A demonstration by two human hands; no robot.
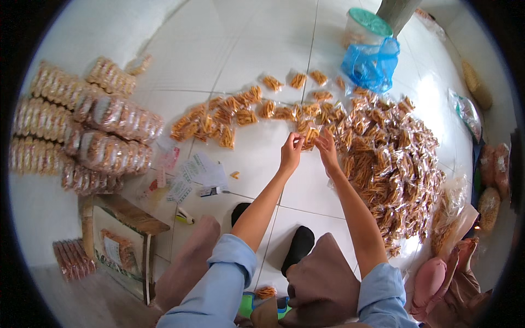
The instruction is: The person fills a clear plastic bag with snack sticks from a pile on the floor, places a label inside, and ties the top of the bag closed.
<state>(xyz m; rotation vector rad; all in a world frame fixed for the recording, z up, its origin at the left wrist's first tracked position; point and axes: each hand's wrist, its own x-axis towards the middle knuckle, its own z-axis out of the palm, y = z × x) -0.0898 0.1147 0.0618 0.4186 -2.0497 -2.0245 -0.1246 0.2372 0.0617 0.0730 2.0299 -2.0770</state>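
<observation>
A blue plastic bag [372, 64] sits beside a clear tub with a green lid [365, 24]. Long stacked snack packs [87, 131] lie far left, near paper slips [199, 175] and an open cardboard box [123, 240].

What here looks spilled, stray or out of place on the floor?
One loose snack stick lies bare on the white tile, outside any packet, between the paper slips and the left hand. Both hands, the right hand too, hold a small packet. Otherwise the packets lie in rows and heaps.
</observation>
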